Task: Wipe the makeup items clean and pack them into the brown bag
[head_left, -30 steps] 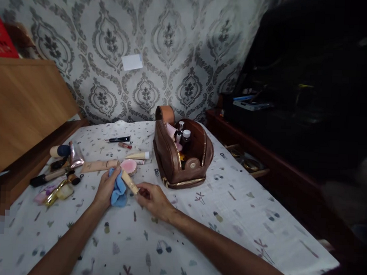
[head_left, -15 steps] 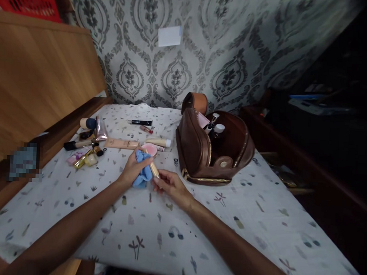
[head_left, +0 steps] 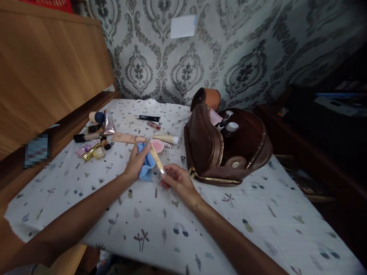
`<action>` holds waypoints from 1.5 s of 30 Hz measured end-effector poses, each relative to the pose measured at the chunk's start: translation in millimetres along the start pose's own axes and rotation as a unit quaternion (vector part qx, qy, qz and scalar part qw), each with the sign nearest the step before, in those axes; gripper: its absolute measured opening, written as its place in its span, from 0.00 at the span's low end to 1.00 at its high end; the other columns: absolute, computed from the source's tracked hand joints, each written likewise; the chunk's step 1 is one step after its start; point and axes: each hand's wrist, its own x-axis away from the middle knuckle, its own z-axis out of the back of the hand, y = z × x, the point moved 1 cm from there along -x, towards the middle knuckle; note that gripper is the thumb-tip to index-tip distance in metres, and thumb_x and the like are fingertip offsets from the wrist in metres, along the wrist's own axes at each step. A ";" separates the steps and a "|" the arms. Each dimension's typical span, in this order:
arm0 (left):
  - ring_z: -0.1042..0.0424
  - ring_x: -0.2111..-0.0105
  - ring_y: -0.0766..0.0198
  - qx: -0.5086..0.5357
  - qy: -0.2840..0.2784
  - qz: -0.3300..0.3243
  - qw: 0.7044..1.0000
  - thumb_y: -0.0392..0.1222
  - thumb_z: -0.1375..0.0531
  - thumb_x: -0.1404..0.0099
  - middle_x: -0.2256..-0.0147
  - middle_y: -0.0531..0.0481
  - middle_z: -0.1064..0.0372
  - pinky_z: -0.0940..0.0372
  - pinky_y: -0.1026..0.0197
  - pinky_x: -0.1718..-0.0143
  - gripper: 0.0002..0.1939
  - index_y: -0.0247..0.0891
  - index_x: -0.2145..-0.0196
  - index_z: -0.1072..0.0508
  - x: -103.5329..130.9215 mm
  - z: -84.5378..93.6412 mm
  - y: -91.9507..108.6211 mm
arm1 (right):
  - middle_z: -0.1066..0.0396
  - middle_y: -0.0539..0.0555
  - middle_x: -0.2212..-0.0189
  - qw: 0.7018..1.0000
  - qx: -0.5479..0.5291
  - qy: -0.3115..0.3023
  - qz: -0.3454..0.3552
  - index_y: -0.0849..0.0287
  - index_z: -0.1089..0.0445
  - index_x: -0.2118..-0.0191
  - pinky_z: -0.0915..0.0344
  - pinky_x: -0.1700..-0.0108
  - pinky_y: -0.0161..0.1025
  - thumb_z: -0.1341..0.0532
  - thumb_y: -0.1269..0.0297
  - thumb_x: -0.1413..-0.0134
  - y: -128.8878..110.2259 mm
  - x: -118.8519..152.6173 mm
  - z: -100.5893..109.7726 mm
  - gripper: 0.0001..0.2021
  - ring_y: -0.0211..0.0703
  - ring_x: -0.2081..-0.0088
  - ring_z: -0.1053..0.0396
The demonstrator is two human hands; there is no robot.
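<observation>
My left hand [head_left: 136, 161] is closed on a crumpled blue cloth [head_left: 146, 168], its thumb near the upper end of a slim yellowish tube [head_left: 156, 158]. The fingers of my right hand [head_left: 178, 181] pinch the tube's lower, silvery end. The tube slants between both hands, above the patterned white cloth of the table. Just behind it lies a round pink container [head_left: 157, 146]. A peach tube [head_left: 127, 138] and a cream tube with a white cap [head_left: 167, 139] lie beyond my left hand.
An open brown bag [head_left: 201, 146] holding bottles stands at the right, with an orange-brown case [head_left: 212, 99] behind it. Several cosmetics, among them a gold item [head_left: 91, 151], lie at the left by a wooden panel [head_left: 49, 62]. A black tube [head_left: 149, 117] lies farther back.
The view has shifted, so the scene sits farther right. The slim tube now shows more of its length between my hands, and its silvery end is visible.
</observation>
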 end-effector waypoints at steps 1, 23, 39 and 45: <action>0.37 0.69 0.67 -0.008 0.004 -0.010 1.000 0.56 0.38 0.37 0.70 0.55 0.39 0.38 0.64 0.65 0.18 0.39 0.63 0.33 0.1 0.4 -0.4 | 0.30 0.47 0.77 1.000 0.000 0.004 0.000 0.60 0.30 0.64 0.38 0.77 0.32 0.30 0.53 0.55 0.0 0.1 0.0 0.18 0.31 0.81 0.36; 0.33 0.54 0.56 -0.391 -0.117 -0.391 0.825 0.39 0.50 0.28 0.57 0.44 0.35 0.34 0.54 0.52 0.13 0.38 0.53 0.28 -0.5 8.3 4.2 | 0.30 0.48 0.77 0.999 0.020 0.039 -0.006 0.59 0.31 0.65 0.37 0.75 0.34 0.30 0.50 0.56 6.0 -3.1 4.3 0.19 0.36 0.78 0.32; 0.34 0.53 0.55 -0.305 -0.164 -0.450 0.823 0.37 0.49 0.28 0.55 0.41 0.37 0.34 0.52 0.52 0.15 0.38 0.48 0.29 24.9 -5.2 9.4 | 0.29 0.50 0.73 0.995 -0.096 0.019 -0.022 0.60 0.24 0.67 0.38 0.71 0.33 0.28 0.52 0.57 -3.3 -1.0 4.2 0.17 0.36 0.71 0.34; 0.34 0.56 0.57 -0.310 -0.205 -0.481 0.794 0.34 0.49 0.29 0.56 0.42 0.36 0.33 0.56 0.54 0.15 0.37 0.48 0.29 30.7 -8.5 7.6 | 0.28 0.49 0.70 0.983 -0.181 0.004 -0.011 0.57 0.24 0.62 0.38 0.72 0.30 0.26 0.57 0.57 -1.5 -3.6 7.3 0.16 0.35 0.69 0.32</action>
